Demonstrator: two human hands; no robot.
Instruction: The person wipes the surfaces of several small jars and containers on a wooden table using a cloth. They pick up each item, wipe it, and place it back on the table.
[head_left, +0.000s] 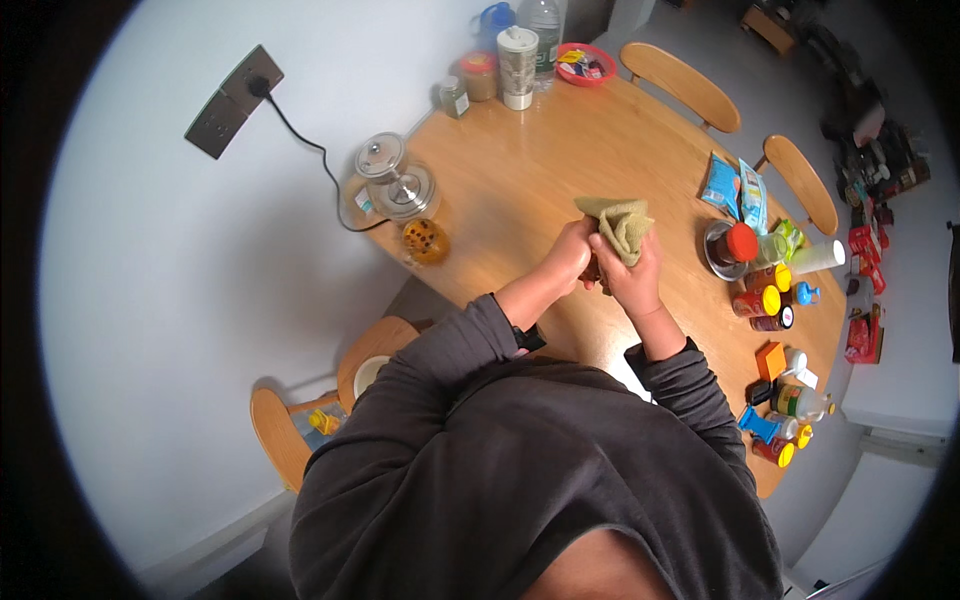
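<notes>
Above the wooden table (517, 180), my two hands are together, closed around a bunched olive-green cloth (622, 221). My right hand (632, 279) grips it from the right, with the thumb lying along its lower folds. At the cloth's left side, my left hand (568, 251) is curled in against the right one. The fingers between the palms are in shadow and partly hidden, as is the lower part of the cloth.
Left of my hands stand a glass electric pot (405, 187) on its corded base and an amber jar (425, 241). Jars and bottles, including a patterned tumbler (517, 69), line the far end. Red-lidded (739, 244) and yellow-lidded jars (757, 301) crowd the right edge. Wooden chairs (681, 86) surround the table.
</notes>
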